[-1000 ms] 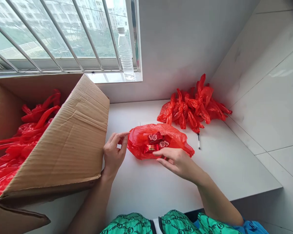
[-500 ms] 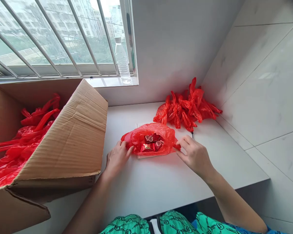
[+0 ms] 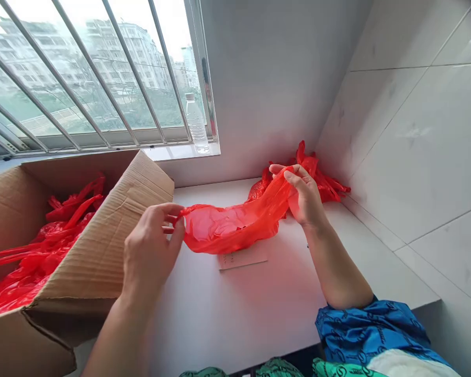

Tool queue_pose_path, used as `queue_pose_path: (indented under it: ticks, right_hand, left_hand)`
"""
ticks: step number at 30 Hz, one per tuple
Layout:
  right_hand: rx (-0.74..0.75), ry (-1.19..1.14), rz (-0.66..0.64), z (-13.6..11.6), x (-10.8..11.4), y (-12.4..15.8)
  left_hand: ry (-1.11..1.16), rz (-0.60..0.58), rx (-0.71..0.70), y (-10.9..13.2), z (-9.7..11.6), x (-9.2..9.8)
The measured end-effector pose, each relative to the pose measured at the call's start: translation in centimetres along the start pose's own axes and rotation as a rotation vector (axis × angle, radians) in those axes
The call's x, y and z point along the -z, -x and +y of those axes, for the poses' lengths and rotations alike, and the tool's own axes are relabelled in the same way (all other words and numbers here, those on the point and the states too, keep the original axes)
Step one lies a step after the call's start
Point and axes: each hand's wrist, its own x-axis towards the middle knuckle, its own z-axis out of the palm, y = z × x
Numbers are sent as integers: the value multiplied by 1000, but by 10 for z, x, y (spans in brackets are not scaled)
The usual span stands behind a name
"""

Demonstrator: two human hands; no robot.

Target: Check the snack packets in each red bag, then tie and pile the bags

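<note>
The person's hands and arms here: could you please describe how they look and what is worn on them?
The left hand and the right hand are bare, without gloves or rings, as are the forearms. A blue sleeve with a dark looping print ends near the right elbow.

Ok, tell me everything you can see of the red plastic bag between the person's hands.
The red plastic bag is thin, glossy and translucent, with crumpled folds. It is pulled out lengthwise in the air between the person's hands: the left hand pinches its left end, the right hand gathers the other end, raised higher. Its sagging middle hangs over a small white card; whether they touch cannot be told.
</note>
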Motion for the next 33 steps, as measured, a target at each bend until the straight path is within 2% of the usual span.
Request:
queue_pose_path:
  ticks: [3,5,7,10,12,14,15,17,19,20,22,24,27,30,31,33]
  right_hand:
    - [32,-30,64,5,-5,-6]
    - [38,-55,38,4,-12,-2]
    - [23,-65,-44,1,-23,6]
    - [-14,30,-223,-5,-41,23]
    - [-10,136,-322,-6,-53,32]
    - [41,197,-353,-4,-61,35]
    - [69,199,-339,-2,-63,35]
    - [84,133,-267,3,-64,32]
    - [-16,5,-227,7,-62,27]
    - [-96,-69,-228,10,-60,25]
    - [-255,-202,-242,16,-58,21]
    - [-351,-292,-212,23,-57,19]
    - [-392,-376,-145,33,-59,17]
    - [-379,-418,-152,37,-58,16]
    - [-366,-403,-189,36,-57,16]
    - [-325,-311,-350,32,-52,16]
  left_hand:
    - [24,175,13,-18,7,19]
    - [133,208,40,-25,16,19]
    - [291,224,53,-30,27,10]
    - [515,112,-4,-32,45,-9]
    - [609,-84,-104,-31,56,-21]
    - [667,-251,-213,-29,62,-32]
    - [687,-278,-252,-27,63,-37]
    - [712,-201,-254,-22,61,-50]
    - [732,-126,-168,-14,56,-63]
    - [746,-162,-104,-10,53,-70]
    - [804,-361,44,-2,47,-81]
    - [909,-552,202,3,41,-89]
    - [1155,-675,432,0,30,-94]
    - [1382,-763,696,-6,18,-98]
    - [1440,-760,775,-8,15,-100]
    - [1526,-706,886,-9,10,-102]
